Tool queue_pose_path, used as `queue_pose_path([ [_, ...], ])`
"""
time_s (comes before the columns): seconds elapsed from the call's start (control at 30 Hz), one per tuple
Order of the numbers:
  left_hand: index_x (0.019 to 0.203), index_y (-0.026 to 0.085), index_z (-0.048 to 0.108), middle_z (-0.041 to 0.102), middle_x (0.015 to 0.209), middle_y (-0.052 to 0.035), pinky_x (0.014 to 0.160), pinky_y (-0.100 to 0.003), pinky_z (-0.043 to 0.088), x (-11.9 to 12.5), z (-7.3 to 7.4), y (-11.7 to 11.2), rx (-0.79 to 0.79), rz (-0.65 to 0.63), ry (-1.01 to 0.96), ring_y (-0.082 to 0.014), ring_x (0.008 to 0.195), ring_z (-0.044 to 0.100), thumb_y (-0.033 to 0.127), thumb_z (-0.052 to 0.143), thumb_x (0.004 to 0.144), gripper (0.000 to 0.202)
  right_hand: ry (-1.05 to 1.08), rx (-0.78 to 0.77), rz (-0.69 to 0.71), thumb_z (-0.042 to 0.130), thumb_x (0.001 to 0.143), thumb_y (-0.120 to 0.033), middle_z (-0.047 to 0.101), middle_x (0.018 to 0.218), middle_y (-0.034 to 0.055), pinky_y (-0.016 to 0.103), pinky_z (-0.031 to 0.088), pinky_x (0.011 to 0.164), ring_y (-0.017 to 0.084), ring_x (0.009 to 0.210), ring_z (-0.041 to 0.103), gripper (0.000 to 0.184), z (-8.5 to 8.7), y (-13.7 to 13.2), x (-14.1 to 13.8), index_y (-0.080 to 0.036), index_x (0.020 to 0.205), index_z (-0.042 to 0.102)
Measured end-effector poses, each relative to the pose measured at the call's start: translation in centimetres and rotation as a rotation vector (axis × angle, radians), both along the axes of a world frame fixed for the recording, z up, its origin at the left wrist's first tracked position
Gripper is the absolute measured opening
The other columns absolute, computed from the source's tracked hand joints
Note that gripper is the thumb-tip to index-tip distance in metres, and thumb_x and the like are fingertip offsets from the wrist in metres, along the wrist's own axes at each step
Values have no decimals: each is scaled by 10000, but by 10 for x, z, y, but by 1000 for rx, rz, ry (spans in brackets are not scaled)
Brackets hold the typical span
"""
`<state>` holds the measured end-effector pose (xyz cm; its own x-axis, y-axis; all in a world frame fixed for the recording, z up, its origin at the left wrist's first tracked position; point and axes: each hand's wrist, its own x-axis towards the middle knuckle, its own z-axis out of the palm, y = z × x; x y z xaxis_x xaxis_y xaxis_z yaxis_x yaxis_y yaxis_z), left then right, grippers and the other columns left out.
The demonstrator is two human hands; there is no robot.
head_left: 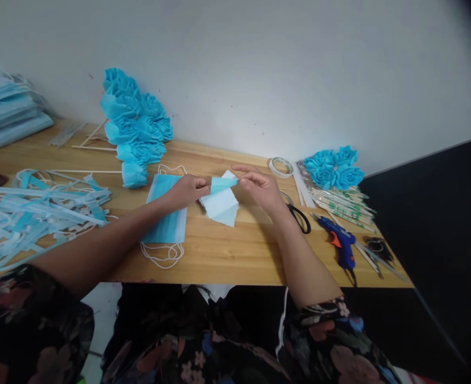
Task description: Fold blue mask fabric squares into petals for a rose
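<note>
Between my two hands stretches a small piece of light blue mask fabric. My left hand pinches its left end, and the fingers of my right hand close on its right end. Just under it, pale cut pieces of fabric lie on the wooden table. Blue face masks with white ear loops lie beneath my left wrist. Beside my right wrist rest black-handled scissors, partly hidden by my hand and forearm.
Blue fabric roses on sticks stand at the back left, with more roses at the right. A heap of cut strips covers the left. A blue glue gun, a tape roll and packed sticks lie to the right.
</note>
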<state>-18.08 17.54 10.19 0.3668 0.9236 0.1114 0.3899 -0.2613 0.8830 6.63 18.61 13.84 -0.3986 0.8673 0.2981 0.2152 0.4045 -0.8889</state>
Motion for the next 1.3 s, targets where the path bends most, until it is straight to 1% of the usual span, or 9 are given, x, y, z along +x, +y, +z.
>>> queue_pose_path([
  [0.17, 674, 167, 654, 610, 624, 2, 571, -262, 360, 4, 4, -4, 114, -15, 58, -127, 599, 520, 449, 614, 892, 359, 233, -97, -247, 735, 818, -588, 784, 1091, 45, 384, 557, 931, 218, 1012, 705, 360, -13, 12, 1, -234, 875, 763],
  [0.27, 918, 174, 755, 752, 922, -76, 774, -322, 476, 6, 13, -10, 375, 119, 28, -198, 857, 652, 402, 614, 912, 269, 303, -113, -332, 764, 771, -610, 785, 926, 17, 364, 579, 844, 197, 857, 701, 392, -19, 17, 1, -235, 885, 768],
  [0.37, 899, 181, 764, 766, 942, -98, 845, -357, 494, 8, 23, -18, 486, 201, -23, -214, 904, 669, 412, 572, 962, 307, 295, -47, -383, 754, 796, -574, 780, 887, 14, 354, 581, 818, 193, 830, 697, 354, -18, 14, -4, -227, 868, 766],
  [0.6, 949, 156, 778, 789, 1003, -126, 776, -332, 560, 20, 20, -27, -153, -47, -501, -204, 871, 710, 553, 632, 927, 423, -13, 469, -196, 641, 948, -310, 785, 1123, 23, 480, 534, 1029, 231, 1115, 681, 139, -12, -6, -19, -280, 944, 777],
  [0.73, 877, 126, 768, 784, 924, -125, 839, -360, 577, 22, 13, -22, -342, -32, -806, -209, 872, 721, 440, 791, 834, 317, -246, 615, -3, 637, 963, -318, 727, 1299, 26, 554, 487, 1098, 258, 1260, 611, 148, -15, -9, -22, -309, 1013, 776],
  [0.87, 907, 126, 764, 782, 889, -89, 803, -338, 579, 18, 11, -18, -385, 72, -887, -183, 824, 712, 271, 817, 803, 186, -223, 633, -102, 601, 982, -331, 641, 1433, 29, 595, 435, 1152, 269, 1350, 555, 262, -14, -7, -19, -341, 1221, 709],
  [1.0, 928, 123, 760, 787, 921, -89, 817, -335, 571, 19, 14, -18, -385, 110, -928, -186, 846, 718, 232, 796, 813, 162, -202, 642, -183, 559, 971, -260, 679, 1373, 23, 580, 451, 1142, 262, 1320, 587, 302, -14, -7, -18, -341, 1236, 678],
  [1.17, 931, 129, 761, 793, 936, -90, 916, -365, 547, 23, 17, -18, -333, 136, -977, -223, 962, 725, 240, 789, 816, 162, -171, 486, -234, 550, 951, -209, 784, 1097, 34, 459, 567, 978, 233, 1056, 726, 269, -16, -12, -22, -275, 1186, 664],
  [1.3, 902, 143, 769, 791, 909, -80, 925, -365, 538, 24, 14, -18, -300, 101, -996, -223, 944, 726, 283, 801, 815, 168, -161, 407, -120, 566, 943, -180, 790, 996, 7, 372, 591, 864, 189, 887, 747, 283, -19, -16, -26, -272, 1190, 668],
])
